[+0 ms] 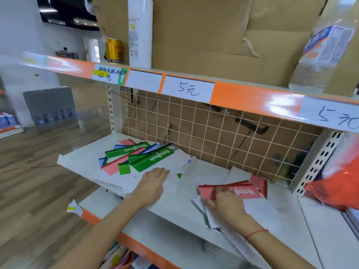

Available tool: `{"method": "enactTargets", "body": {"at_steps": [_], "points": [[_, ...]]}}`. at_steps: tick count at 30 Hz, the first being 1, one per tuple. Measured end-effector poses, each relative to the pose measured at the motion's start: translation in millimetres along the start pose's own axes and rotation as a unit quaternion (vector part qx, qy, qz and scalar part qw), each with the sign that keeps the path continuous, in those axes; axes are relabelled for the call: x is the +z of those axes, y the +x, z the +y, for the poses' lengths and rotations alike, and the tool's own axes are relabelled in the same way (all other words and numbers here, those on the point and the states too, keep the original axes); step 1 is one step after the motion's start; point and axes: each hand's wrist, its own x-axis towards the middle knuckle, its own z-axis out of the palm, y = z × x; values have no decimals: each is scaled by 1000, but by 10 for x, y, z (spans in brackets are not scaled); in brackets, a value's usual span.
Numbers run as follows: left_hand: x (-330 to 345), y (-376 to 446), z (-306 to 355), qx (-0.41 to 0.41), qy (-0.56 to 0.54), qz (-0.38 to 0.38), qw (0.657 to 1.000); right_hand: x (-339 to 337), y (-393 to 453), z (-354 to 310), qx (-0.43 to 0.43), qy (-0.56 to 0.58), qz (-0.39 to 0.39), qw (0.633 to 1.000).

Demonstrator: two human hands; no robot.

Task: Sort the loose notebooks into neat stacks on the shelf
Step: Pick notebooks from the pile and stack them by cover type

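Pressing flat on white pages, the left hand is seen with fingers straight and nothing gripped, steadying the mixed pile of notebooks at the left of the white shelf. The right hand is laid over the red notebooks near the front middle of the shelf; its fingers are blurred, so whether they are pinching a cover or only pushing cannot be told. The gathering step is judged to be in hand: reds are being collected into one stack, while greens, blues and a pink one lie criss-crossed in the left pile, untidied. Next, the red covers are to be squared edge to edge, and matching ones drawn across from the heap. How many books sit under each hand is hidden. White sheets beneath the right wrist overhang the shelf's front edge and are hard to separate by eye.
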Motion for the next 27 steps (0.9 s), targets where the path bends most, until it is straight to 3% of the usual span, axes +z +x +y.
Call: {"method": "enactTargets", "body": {"at_steps": [8,13,27], "points": [[-84,230,-476,-25,117,-134,984,78,79,-343,125,-51,-118,984],[-56,308,-442,-30,152,-188,970,81,102,-263,80,-69,-139,985],[94,443,-222,64,120,-192,972,-116,-48,179,-58,26,-185,981]]}}
